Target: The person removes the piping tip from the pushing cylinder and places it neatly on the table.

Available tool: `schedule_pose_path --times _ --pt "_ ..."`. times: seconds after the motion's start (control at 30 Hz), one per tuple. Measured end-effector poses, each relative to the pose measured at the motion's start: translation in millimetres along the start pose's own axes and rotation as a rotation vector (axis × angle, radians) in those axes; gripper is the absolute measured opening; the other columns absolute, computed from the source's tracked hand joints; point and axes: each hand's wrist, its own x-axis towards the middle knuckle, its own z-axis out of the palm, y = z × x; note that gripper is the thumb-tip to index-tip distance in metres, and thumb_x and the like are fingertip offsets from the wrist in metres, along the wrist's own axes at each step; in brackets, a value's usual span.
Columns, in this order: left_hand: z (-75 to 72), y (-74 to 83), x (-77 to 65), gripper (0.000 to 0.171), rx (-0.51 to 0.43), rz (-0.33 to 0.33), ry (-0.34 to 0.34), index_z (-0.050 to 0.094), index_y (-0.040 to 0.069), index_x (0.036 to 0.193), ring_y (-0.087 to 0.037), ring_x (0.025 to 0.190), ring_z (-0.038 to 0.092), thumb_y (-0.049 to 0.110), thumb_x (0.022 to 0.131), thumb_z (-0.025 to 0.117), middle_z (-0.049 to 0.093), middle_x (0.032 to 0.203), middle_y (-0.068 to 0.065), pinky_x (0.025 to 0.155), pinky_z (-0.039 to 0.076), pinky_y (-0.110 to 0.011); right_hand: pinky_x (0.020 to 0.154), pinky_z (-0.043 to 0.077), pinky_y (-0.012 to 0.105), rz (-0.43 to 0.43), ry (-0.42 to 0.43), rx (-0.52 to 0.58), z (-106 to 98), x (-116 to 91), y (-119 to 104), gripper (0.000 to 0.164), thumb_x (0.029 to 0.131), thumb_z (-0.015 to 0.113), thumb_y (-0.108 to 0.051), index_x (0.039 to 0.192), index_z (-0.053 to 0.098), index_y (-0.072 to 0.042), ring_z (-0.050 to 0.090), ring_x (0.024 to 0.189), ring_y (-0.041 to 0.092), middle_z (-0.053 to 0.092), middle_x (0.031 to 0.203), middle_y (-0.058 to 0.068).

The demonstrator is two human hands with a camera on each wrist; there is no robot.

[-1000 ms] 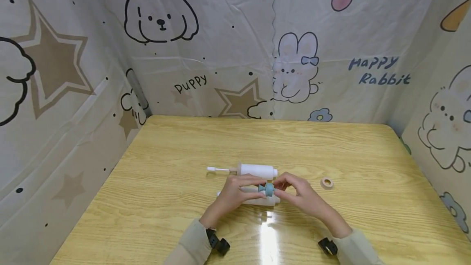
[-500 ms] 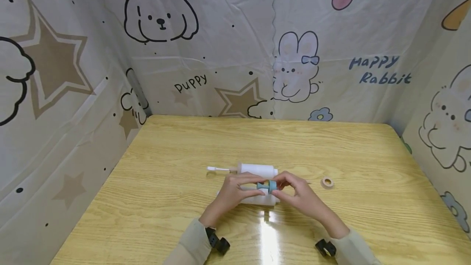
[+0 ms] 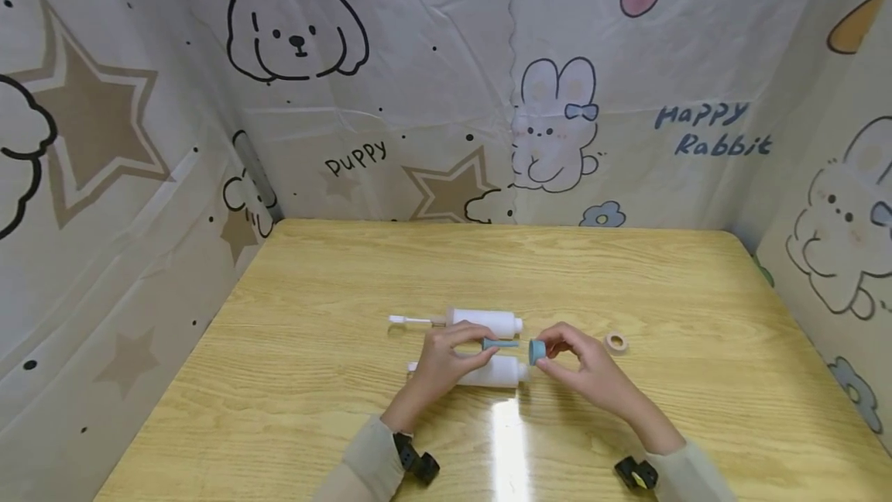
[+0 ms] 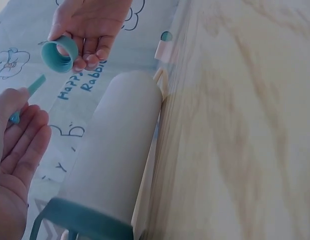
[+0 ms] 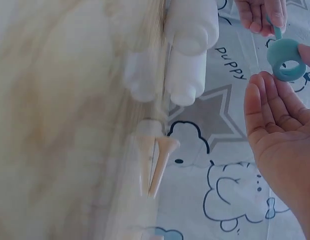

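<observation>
My left hand (image 3: 446, 359) pinches a slim teal piece with a narrow flat-looking tip (image 3: 509, 344) between thumb and fingers. To its right, my right hand (image 3: 581, 362) pinches a teal ring-shaped cap (image 3: 536, 352), hollow with a wide opening, as the left wrist view shows. A small gap separates the two teal parts, both held over the bottles. Below them lies the front white bottle (image 3: 495, 372), partly covered by my left hand; its end collar (image 4: 89, 222) is teal in the left wrist view. Behind it lies a second white bottle (image 3: 488, 322).
From the back bottle's beige collar a thin white-tipped stick (image 3: 411, 320) points left. A beige ring (image 3: 616, 343) lies right of my right hand. In the right wrist view, a beige pointed piece (image 5: 164, 165) lies beyond the bottle ends. Patterned cloth (image 3: 446, 84) surrounds the table.
The teal ring cap has come off the slim teal piece. My right hand has moved right with the cap; my left hand has stayed nearly in place. The head view has shifted slightly.
</observation>
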Motion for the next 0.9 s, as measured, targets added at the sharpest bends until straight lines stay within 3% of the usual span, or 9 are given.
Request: schedule_pose_path --times 0.3,0.53,0.9 --pt "15.4 5.9 4.7 0.016 -0.023 -0.011 0.015 0.075 0.003 0.092 -0.015 0.074 0.072 -0.001 0.077 0.079 0.076 0.086 -0.01 0.072 0.059 -0.019 0.079 0.055 0.023 0.021 0.017 -0.024 -17.4 -13.1 4.0 0.026 0.09 0.066 0.001 0.112 0.06 -0.011 0.059 0.09 0.001 0.065 0.098 0.001" --pt "28.1 10.5 6.7 0.014 -0.019 -0.005 -0.011 0.075 0.005 0.092 -0.012 0.074 0.07 0.001 0.079 0.078 0.076 0.085 -0.007 0.073 0.058 -0.017 0.078 0.055 0.023 0.015 0.057 -0.066 -29.2 -24.5 5.4 0.028 0.087 0.067 0.004 0.111 0.06 -0.01 0.06 0.089 0.0 0.065 0.095 0.0" --pt "55.6 17.2 12.1 0.014 -0.009 0.042 0.003 0.075 0.006 0.092 -0.01 0.075 0.071 0.002 0.079 0.079 0.076 0.085 -0.006 0.075 0.056 -0.012 0.077 0.054 0.019 0.067 0.081 -0.128 -49.1 -45.1 7.3 0.029 0.087 0.068 0.003 0.111 0.059 -0.009 0.059 0.087 -0.001 0.064 0.095 -0.003"
